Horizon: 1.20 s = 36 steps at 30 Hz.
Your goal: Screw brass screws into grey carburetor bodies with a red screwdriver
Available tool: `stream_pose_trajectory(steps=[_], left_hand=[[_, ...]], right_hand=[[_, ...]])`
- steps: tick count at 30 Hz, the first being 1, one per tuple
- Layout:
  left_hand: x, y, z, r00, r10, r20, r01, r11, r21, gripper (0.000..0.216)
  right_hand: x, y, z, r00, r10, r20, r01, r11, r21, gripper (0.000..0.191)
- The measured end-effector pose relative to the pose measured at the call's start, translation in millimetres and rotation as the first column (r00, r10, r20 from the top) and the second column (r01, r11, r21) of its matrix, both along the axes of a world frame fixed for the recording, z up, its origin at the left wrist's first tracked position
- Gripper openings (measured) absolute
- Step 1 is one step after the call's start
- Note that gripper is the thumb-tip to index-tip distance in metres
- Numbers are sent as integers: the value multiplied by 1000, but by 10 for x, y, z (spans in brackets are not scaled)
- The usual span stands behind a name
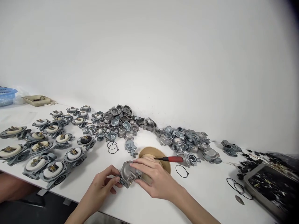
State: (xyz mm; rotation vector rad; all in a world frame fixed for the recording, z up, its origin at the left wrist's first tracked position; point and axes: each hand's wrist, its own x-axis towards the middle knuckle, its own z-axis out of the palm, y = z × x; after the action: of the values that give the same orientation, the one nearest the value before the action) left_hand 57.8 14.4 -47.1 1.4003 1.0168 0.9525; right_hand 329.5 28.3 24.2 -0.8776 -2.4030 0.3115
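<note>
A grey metal carburetor with a domed float bowl is between my two hands near the table's front. My left hand pinches its left side with thumb and fingers. My right hand is closed over its right side, hiding that part. Just behind my right hand, a screwdriver with a red handle lies across a tan round dish. A small blue-grey carburetor part rests behind the held one. Black rubber rings lie to its left, and another ring to the right.
Rows of carburetor bodies with white floats fill the left. Heaps of float bowls and carburetor bodies line the wall. A tray of small parts stands right; a tan tray and blue basket far left. Someone's limb shows lower left.
</note>
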Motion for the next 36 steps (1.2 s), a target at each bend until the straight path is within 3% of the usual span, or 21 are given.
stream_pose_trajectory(steps=[4,14,19,26,31,36], left_hand=[[-13,-11,4,1000,19,-12,-19,1000,-17,35],[-12,4,27,994,69,-90,-78,992,-101,48],[-33,18,-7,988,113,-102,-125,984,-124,51],[-29,-23,37,991,5,-135,-13,998,-63,46],[-41,2,1,993,2,-118,-16,993,-119,51],[-31,20,-3,993,13,-117,-23,996,-88,50]], right_hand=[[67,-17,-109,989,-39,-140,49,997,63,42],[-8,-99,-233,978,-66,-199,115,963,244,21],[-33,-89,-246,965,-59,-254,122,963,240,16],[-24,-123,-212,945,-66,-320,131,974,185,13],[-19,-150,-215,946,-53,-321,114,978,176,14],[-40,-154,-225,942,-25,-336,99,973,207,15]])
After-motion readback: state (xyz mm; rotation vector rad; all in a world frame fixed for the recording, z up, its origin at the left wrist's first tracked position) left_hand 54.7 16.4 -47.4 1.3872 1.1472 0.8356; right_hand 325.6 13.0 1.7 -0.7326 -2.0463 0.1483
